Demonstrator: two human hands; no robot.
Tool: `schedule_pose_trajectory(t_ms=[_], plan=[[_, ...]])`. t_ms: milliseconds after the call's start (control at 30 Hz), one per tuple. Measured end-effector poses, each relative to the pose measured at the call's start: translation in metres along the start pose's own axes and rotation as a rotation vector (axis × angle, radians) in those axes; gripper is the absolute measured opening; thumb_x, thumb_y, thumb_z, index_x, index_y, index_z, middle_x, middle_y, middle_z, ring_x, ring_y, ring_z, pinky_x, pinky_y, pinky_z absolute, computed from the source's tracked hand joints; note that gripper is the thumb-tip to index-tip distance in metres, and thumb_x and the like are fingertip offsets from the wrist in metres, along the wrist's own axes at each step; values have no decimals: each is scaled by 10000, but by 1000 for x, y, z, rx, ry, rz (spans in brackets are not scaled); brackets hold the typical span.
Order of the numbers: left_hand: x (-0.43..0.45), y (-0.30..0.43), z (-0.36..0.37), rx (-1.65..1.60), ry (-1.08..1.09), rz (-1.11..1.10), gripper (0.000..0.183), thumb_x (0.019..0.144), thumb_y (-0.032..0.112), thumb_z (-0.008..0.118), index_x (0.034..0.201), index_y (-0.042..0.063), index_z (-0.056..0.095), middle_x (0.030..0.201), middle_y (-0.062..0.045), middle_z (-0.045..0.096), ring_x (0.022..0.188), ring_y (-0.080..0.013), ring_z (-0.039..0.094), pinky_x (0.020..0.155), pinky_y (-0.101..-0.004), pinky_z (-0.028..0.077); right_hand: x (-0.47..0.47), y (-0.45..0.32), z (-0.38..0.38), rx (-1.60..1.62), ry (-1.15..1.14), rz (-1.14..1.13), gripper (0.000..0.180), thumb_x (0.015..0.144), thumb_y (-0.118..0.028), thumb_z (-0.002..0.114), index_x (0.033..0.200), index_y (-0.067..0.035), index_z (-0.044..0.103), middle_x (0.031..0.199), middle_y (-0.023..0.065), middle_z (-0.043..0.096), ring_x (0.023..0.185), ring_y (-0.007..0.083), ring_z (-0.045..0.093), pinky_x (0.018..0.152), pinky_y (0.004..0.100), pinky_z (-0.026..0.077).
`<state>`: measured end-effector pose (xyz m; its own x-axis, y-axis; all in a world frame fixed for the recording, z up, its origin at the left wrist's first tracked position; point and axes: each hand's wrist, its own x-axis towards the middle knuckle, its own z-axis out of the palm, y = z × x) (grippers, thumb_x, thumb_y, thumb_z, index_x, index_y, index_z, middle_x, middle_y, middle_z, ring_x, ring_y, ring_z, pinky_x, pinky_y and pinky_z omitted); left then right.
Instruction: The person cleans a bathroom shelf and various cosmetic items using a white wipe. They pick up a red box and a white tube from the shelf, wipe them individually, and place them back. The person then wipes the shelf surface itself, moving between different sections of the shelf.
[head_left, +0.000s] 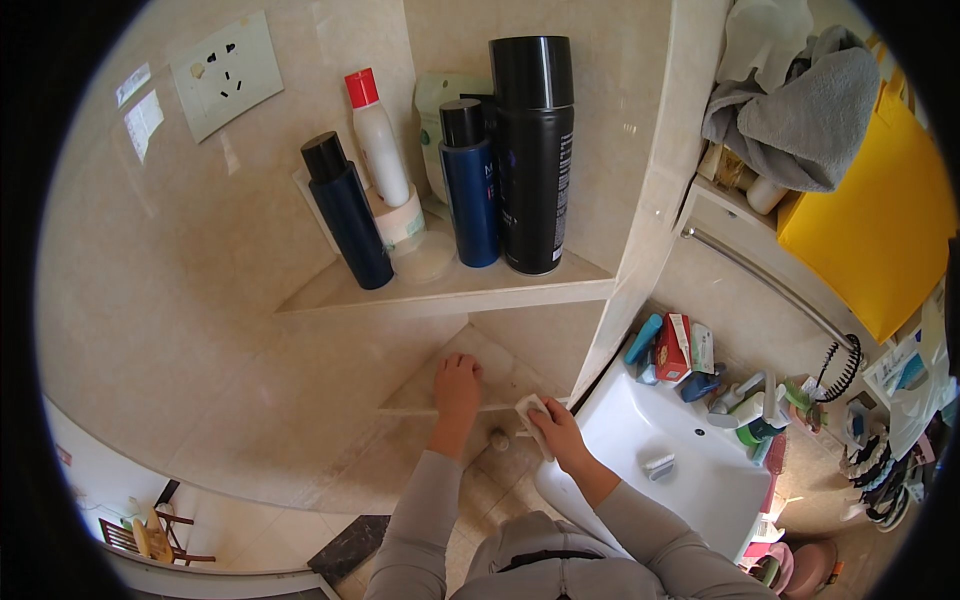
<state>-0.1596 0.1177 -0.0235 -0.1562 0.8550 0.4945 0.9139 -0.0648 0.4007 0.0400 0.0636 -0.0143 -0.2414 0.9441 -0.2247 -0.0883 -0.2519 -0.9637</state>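
My left hand (457, 386) reaches onto the lower corner shelf (420, 390), its fingers bent near the shelf's surface; whether anything is under them cannot be told. My right hand (561, 435) grips a flat, pale, folded cloth or pad (534, 424) just past the shelf's right front edge, beside the sink. On the upper corner shelf (450, 295) stand a dark blue bottle with a black cap (351, 217), a white bottle with a red cap (382, 154), a blue bottle (470, 199) and a large black spray can (534, 165). A round pale container (424, 257) sits among them.
A white washbasin (622, 427) lies to the right, with a small brush (660, 466) inside and a faucet (742, 394), boxes and bottles along its rim. Above it are a towel rail (772, 285), a grey towel (810, 120) and a yellow bag (870, 217). A wall socket (227, 75) is upper left.
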Motion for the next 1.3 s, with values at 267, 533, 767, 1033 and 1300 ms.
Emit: schedule_pose_trajectory(t_ms=[267, 533, 767, 1033, 1300], plan=[[-20, 14, -18, -308, -28, -39, 88, 738, 51, 687, 796, 57, 621, 875, -85, 613, 782, -285, 603, 686, -365, 506, -4, -6, -7, 21, -11, 36, 232, 924, -174, 572, 1118, -47, 580, 932, 19, 599, 828, 92, 541, 713, 235, 446], [-41, 81, -67, -827, -61, -125, 179, 782, -33, 692, 922, -1, 585, 1031, -119, 574, 850, -179, 635, 715, -286, 556, -4, -16, -4, 116, 3, -173, 218, 940, -154, 583, 1137, -62, 582, 985, -1, 609, 893, 79, 555, 784, 226, 452], [-61, 103, -84, -538, 127, 246, 258, 746, -22, 733, 936, 30, 566, 1083, -124, 549, 838, -228, 625, 695, -292, 554, -37, -36, -7, 186, -79, -203, 227, 932, -130, 596, 1146, -52, 603, 997, -1, 622, 907, 75, 561, 782, 222, 452], [-72, 128, -97, -796, 126, 142, 263, 742, -25, 730, 944, 37, 573, 1070, -115, 534, 871, -231, 623, 703, -293, 549, -61, -45, -17, 190, -100, -251, 163, 922, -109, 609, 1070, -43, 619, 930, -11, 631, 851, 62, 561, 754, 222, 456], [-83, 146, -104, -744, 206, 152, 141, 758, 5, 734, 873, 39, 661, 1007, -89, 551, 805, -169, 629, 646, -255, 527, -76, -48, -22, 289, -81, -276, 170, 919, -111, 613, 1071, -35, 619, 942, 0, 641, 855, 66, 568, 768, 220, 462]])
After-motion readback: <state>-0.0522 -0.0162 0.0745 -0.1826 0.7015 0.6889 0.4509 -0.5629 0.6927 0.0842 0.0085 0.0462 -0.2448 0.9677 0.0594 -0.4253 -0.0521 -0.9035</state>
